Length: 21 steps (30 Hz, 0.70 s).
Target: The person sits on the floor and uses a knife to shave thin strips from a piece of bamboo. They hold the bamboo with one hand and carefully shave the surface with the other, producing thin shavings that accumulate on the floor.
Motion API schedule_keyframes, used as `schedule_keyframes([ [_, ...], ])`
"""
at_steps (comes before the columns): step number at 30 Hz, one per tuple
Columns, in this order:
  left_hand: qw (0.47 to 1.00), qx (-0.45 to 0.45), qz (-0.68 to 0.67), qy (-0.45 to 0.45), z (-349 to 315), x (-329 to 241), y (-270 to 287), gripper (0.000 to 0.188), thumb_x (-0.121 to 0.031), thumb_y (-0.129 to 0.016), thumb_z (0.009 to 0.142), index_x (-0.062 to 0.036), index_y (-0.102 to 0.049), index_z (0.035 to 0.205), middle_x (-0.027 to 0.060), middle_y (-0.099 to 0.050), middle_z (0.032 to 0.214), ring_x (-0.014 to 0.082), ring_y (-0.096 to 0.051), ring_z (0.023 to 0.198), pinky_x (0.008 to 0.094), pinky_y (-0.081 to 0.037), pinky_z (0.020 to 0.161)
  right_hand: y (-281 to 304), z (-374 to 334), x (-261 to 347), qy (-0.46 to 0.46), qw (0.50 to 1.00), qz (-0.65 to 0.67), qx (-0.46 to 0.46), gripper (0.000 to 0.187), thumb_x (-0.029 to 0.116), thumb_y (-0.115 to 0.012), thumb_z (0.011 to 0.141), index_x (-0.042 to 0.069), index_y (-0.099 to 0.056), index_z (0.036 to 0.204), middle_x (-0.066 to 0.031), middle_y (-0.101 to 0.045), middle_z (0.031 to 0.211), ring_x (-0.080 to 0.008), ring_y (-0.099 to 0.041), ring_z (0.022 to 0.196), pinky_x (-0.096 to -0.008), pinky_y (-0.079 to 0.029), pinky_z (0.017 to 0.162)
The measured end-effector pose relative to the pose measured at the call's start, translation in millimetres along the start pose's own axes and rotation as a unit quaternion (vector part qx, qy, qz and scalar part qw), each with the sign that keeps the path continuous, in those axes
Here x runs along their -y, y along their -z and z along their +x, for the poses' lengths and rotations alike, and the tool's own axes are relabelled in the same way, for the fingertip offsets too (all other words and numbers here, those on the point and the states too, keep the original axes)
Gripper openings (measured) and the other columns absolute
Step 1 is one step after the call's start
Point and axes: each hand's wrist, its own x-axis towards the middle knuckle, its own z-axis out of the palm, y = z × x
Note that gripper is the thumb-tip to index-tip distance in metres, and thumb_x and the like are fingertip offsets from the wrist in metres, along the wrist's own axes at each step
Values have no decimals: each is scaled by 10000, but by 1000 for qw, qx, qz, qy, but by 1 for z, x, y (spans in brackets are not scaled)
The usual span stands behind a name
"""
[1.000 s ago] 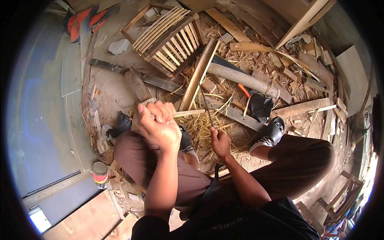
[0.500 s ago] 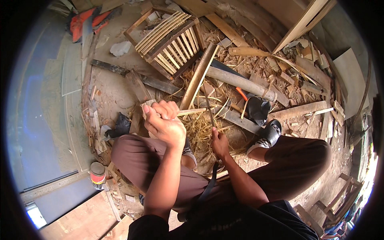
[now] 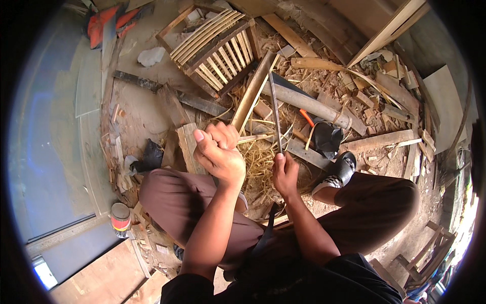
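Note:
My left hand (image 3: 220, 154) is a closed fist above my left knee. From its right side sticks out a thin pale strip of wood or bamboo (image 3: 255, 137), the rest of it hidden in the fingers. My right hand (image 3: 286, 175) is closed round the near end of a long narrow knife (image 3: 276, 109), its blade pointing away from me. The grip is covered by the fingers. The blade stands to the right of the strip, apart from it. A heap of curly shavings (image 3: 260, 169) lies on the ground between my feet.
A slatted wooden frame (image 3: 215, 55) lies ahead, near a leaning beam (image 3: 253, 96). A round pole (image 3: 309, 104) and a black bag (image 3: 326, 138) are to the right among scraps. Left are a tin can (image 3: 120, 218) and a blue-grey panel (image 3: 55, 167).
My left hand has moved slightly right with the strip. My right hand has shifted a little right and toward me, and the knife blade now stands farther from the strip.

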Motion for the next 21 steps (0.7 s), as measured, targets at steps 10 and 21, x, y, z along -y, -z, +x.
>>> schedule_keyframes([
  [10, 1000, 19, -4, 14, -4, 4, -10, 534, -415, -352, 1075, -136, -228, 637, -22, -210, 530, 93, -131, 488, 278, -158, 472, 4, -11, -106, -222, 971, -71, 60, 608, 561, -507, 1015, 70, -507, 657, -48, -502, 517, -236, -524, 448, -377, -383, 452],
  [21, 1000, 19, 8, 4, -1, 3, -2, 531, -418, -342, 1083, -130, -253, 645, -23, -214, 542, 93, -137, 502, 283, -150, 476, 2, -20, -17, 112, 990, -65, -49, 414, 317, -543, 1028, -6, -493, 775, -146, -546, 572, -325, -591, 528, -404, -429, 501],
])
